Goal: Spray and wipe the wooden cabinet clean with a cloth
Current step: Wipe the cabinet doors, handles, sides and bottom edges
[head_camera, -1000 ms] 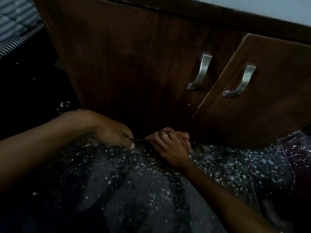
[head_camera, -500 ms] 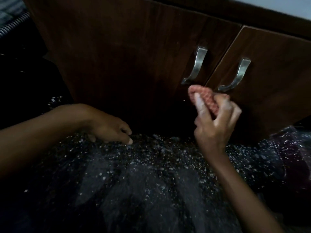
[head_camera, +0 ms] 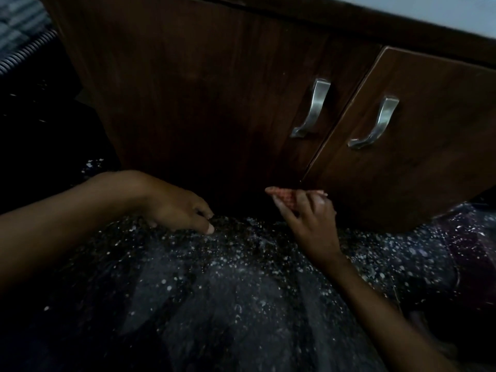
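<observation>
1. The right hand (head_camera: 308,221) is gripping the bunched pink cloth (head_camera: 283,196), fingers curled round it, and is pressing it low against the left cabinet door (head_camera: 201,103), just beside the seam between the two doors.
2. Half a second ago this hand was holding the cloth high, level with the metal handles. It is now dropping back to the foot of the door, where it also was a second ago. I am reading this as up-and-down wiping strokes along the seam, so wiping seems well under way there.
3. The left hand (head_camera: 177,208) is staying put, fingers loosely curled and seemingly holding nothing, fingertips resting on the dark speckled garment (head_camera: 241,277) spread over the person's lap.
4. The two hands are lying near each other but apart.
5. The left handle (head_camera: 311,108) and right handle (head_camera: 375,122) are sticking out either side of the seam, so an upward stroke will probably be working round them.
6. Dim light is hiding any streaks, so I cannot tell whether the right cabinet door (head_camera: 429,146) is getting cleaned yet.
7. No spray bottle is showing. A ribbed hose (head_camera: 26,49) is lying far left, and a pale tabletop (head_camera: 472,14) is running above the cabinet.
</observation>
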